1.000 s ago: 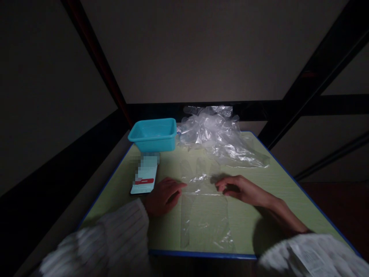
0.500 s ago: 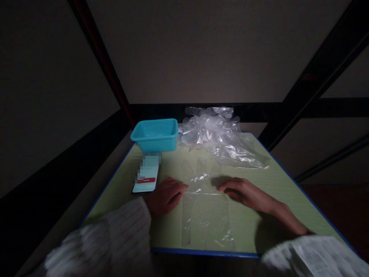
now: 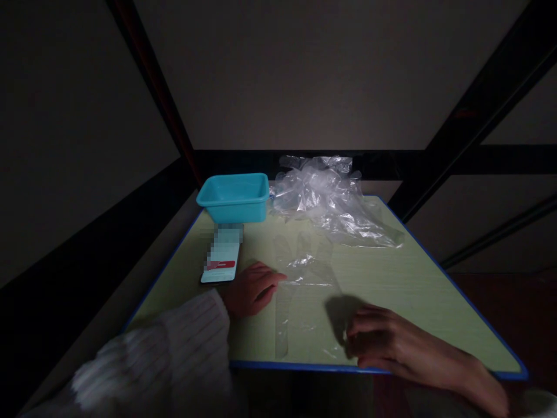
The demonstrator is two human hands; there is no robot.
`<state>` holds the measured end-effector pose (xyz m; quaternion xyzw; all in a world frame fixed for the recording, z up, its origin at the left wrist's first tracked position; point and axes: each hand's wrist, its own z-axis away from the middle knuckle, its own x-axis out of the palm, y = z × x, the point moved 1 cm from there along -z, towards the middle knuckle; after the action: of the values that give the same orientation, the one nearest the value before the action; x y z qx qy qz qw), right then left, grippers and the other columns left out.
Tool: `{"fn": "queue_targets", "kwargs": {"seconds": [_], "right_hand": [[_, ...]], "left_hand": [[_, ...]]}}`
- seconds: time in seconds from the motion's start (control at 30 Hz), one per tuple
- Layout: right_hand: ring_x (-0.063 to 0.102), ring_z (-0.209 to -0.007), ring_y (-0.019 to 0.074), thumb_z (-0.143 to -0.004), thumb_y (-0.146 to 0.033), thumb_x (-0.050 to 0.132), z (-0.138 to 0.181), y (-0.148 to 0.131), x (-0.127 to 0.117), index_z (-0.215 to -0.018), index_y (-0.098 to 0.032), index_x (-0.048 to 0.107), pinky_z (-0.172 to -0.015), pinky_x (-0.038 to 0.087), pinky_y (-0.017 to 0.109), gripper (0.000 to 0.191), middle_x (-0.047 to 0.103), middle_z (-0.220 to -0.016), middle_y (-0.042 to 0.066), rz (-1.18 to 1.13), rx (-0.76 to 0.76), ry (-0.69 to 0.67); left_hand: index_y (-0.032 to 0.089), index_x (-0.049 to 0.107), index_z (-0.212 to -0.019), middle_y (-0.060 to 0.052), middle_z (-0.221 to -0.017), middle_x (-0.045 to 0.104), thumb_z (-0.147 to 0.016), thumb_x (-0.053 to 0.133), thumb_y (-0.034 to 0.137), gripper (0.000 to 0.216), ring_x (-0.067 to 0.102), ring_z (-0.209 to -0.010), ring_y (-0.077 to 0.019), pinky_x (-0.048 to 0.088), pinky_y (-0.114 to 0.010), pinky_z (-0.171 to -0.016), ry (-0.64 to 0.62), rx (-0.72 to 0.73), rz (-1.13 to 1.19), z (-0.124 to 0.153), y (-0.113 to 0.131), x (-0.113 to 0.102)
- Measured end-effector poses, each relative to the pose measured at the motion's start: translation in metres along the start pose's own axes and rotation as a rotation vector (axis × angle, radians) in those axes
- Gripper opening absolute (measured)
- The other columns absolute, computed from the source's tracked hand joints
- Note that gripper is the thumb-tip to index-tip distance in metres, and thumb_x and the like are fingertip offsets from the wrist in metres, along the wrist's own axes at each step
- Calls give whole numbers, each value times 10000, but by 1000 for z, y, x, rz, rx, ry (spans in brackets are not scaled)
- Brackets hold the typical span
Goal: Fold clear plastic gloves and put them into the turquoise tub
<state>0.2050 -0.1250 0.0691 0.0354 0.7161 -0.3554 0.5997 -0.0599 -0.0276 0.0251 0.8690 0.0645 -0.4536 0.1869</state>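
A clear disposable plastic glove (image 3: 307, 316) lies flat on the table, its finger ends pointing away from me and a crease running across its middle. My left hand (image 3: 252, 288) rests at its left side, index finger stretched out and touching the crease's left end, other fingers loosely bent. At the lower right corner of the glove, my right hand (image 3: 380, 339) is closed in a pinch, with a bit of pale film showing at the fingertips. The right hand's own fingers partly hide that corner.
Beyond the glove, a pile of clear plastic gloves (image 3: 326, 194) sits at the table's far side. A blue plastic basket (image 3: 237, 210) stands at the far left, with a lit phone (image 3: 224, 255) before it. The table (image 3: 418, 290) has a blue edge and a wall behind it.
My right hand has moved from the crease's right end toward me, to the glove's lower right corner, and its fingers have closed. The left hand stays in place.
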Motion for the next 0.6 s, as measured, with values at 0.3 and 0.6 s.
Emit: {"fn": "queue_targets", "kwargs": {"seconds": [0.3, 0.6], "right_hand": [[571, -795, 167, -901, -174, 475, -5, -3, 5, -758, -198, 639, -703, 430, 327, 220, 635, -814, 25, -55, 26, -72], [559, -757, 171, -857, -113, 506, -7, -2, 8, -705, -190, 623, -697, 427, 323, 207, 618, -768, 21, 58, 10, -68]], "left_hand": [[132, 545, -1006, -46, -732, 651, -860, 380, 110, 222, 583, -681, -167, 454, -315, -702, -18, 12, 10, -1, 3, -1], [136, 538, -1015, -66, -822, 665, -864, 394, 108, 210, 589, -719, -167, 455, -307, -704, -6, 25, -4, -1, 4, -1]]}}
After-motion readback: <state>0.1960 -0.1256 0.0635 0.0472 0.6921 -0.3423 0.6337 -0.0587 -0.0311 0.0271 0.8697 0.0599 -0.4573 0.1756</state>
